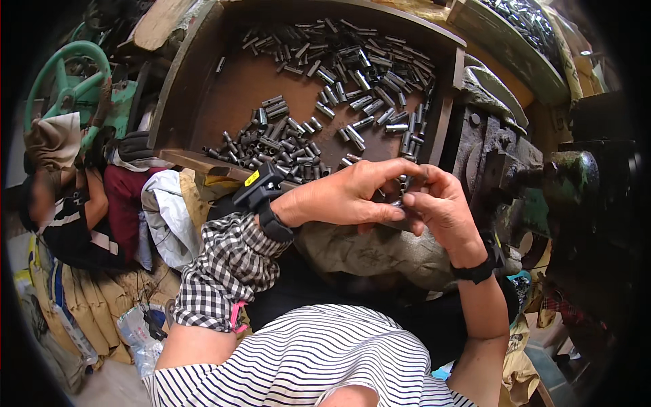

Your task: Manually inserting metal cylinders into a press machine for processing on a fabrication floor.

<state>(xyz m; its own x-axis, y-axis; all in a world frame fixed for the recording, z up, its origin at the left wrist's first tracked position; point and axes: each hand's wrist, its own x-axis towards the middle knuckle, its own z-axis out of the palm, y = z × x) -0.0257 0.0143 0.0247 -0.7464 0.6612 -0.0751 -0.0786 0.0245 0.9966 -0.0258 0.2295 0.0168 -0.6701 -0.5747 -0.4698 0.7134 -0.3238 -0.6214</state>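
Note:
My left hand (339, 195) and my right hand (441, 207) meet at the near right edge of a wooden tray (178, 81). Thumbs and fingers of both hands are pinched together around a small shiny metal piece (397, 202). Fingers cover most of it, so its full shape is hidden. In the tray lie many short metal tubes, with a heap of darker ones (274, 146) at the near left. Longer, shinier tubes (366, 102) are scattered across the far and right side.
On the right stands a dark, oily machine (502, 159). Another bin of metal parts (519, 20) is at the far right. A green handwheel (66, 88) and another person (74, 203) are at the left. Stacked brown sacks (88, 298) lie at the lower left.

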